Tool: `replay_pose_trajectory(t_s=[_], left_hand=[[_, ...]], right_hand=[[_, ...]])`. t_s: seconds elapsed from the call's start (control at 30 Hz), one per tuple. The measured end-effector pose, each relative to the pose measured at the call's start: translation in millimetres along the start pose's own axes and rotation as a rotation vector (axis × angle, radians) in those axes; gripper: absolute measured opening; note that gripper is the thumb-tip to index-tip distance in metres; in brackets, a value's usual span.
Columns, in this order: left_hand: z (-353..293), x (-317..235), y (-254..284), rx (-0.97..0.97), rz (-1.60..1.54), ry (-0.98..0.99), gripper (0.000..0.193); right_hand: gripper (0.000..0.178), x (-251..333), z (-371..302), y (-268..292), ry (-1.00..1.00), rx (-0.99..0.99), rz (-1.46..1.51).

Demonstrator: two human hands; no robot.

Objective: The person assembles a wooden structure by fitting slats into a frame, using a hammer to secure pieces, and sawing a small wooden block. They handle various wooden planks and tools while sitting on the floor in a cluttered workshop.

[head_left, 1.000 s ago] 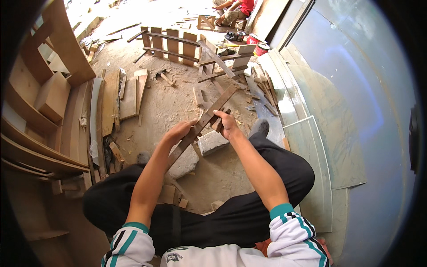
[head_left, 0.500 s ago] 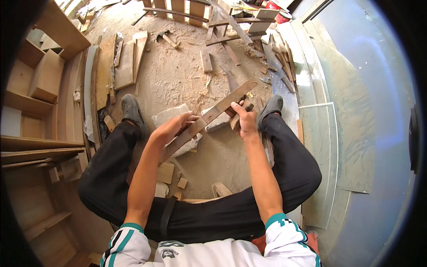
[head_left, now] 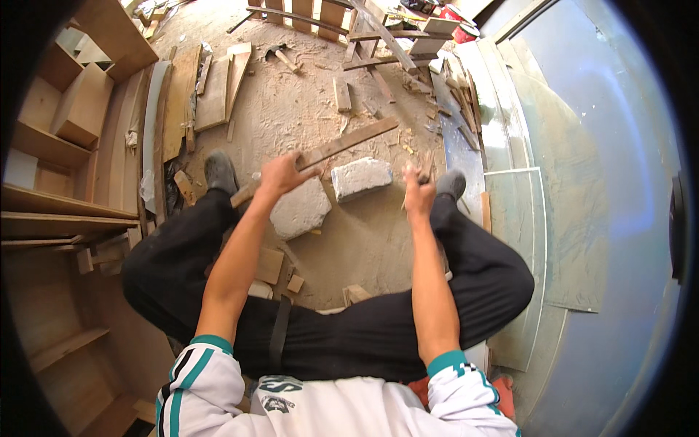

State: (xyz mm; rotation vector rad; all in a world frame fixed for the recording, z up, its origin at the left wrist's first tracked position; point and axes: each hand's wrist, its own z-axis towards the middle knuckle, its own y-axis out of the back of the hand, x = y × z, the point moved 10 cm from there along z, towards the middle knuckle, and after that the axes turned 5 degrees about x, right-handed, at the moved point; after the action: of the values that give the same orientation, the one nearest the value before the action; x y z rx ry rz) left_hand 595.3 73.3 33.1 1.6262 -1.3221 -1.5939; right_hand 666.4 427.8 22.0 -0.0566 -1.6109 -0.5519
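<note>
My left hand is closed around a long, narrow wooden strip, which slants up to the right above two rough whitish blocks. The larger block lies below my left hand, and the smaller block sits between my hands. Beside my right shoe, my right hand is closed on a brown wooden tool that looks like a hand plane. Fingers and motion blur hide most of it. The strip and the right hand are well apart.
A hammer lies on the dusty floor ahead. A wood offcut and several loose pieces lie nearby. Wooden cabinets stand at the left, glass sheets at the right. A slatted wooden frame rests at the far side.
My right hand has let go of the strip and moved slightly right and down with the wooden tool. The left hand has raised the strip's near end, which now lies flatter, uncovering the blocks.
</note>
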Motion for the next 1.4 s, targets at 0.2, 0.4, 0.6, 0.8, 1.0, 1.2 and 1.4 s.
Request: replay_pose_trajectory(t_s=[0.2,0.4,0.6,0.8,1.0,1.2,1.4], left_hand=[[-7.0,54.7,-117.7,0.059,-0.034,0.027,0.052],[4.9,62.7,-152.7,0.065,0.083,-0.112,0.049],[36.8,28.3,-166.9,0.132,0.181,-0.094,0.08],[59.9,-4.0,-203.4,0.269,0.251,-0.104,0.095],[78.2,-20.3,-212.7,0.184,0.169,-0.178,0.085],[88.3,-55.2,-229.7,0.153,0.109,-0.221,0.085],[49.1,-39.0,-195.5,-0.081,0.196,-0.24,0.075]], right_hand=[[0.047,-22.7,-48.2,-21.4,-0.04,-0.131,-0.332],[0.043,-69.1,-53.0,-23.8,-0.106,-0.112,-0.43],[0.041,-85.8,-48.4,-32.4,-0.198,-0.045,-0.427],[0.04,-81.7,-46.7,-31.6,-0.171,-0.025,-0.417],[0.04,-79.1,-41.1,-20.5,-0.117,-0.053,-0.383],[0.039,-68.0,-40.6,-21.4,-0.124,-0.029,-0.366],[0.037,-58.8,-37.4,-17.7,-0.14,-0.078,-0.264]])
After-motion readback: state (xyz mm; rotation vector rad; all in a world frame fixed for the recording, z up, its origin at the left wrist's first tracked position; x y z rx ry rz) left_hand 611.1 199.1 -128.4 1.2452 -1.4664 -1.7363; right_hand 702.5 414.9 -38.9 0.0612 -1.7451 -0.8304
